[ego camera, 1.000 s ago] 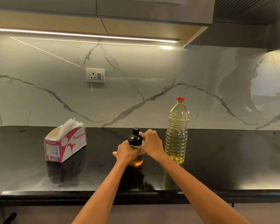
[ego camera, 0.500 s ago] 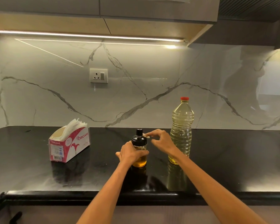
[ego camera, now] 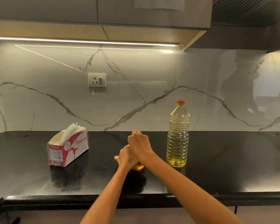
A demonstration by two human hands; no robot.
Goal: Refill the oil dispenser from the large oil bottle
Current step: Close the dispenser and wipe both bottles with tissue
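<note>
Here both hands (ego camera: 132, 152) clasp the amber glass dispenser (ego camera: 137, 167).

Your counter (ego camera: 225, 159) is glossy black, throwing back pale streaks of light. Behind it you have a white marble-look backsplash (ego camera: 136, 70) crossed by grey branching veins, with a white wall socket (ego camera: 97, 80) carrying a small red switch mark. The large oil bottle (ego camera: 178, 135) is clear, ribbed plastic with pale yellow oil pooled at its base and a red cap (ego camera: 180, 101). The oil dispenser (ego camera: 138, 167) shows only an amber-gold band below your hands. The tissue box (ego camera: 68, 148) is red and white with a red flower motif, and white tissues (ego camera: 72, 130) stick out.
</note>
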